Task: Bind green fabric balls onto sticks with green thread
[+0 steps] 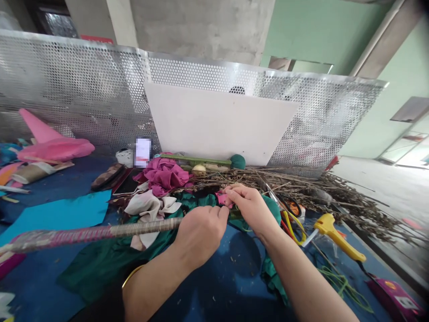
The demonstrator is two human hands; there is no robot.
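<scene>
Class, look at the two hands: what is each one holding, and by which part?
The left hand grips the long wrapped rod at its right end. The right hand pinches a small pink fabric piece by its edge between the fingertips.

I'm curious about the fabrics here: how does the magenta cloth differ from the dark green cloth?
The magenta cloth is bunched in a small heap near the white board; the dark green cloth spreads wider and flatter, under the person's hands. Magenta is bright, green dark. Both lie crumpled on the blue table.
</scene>
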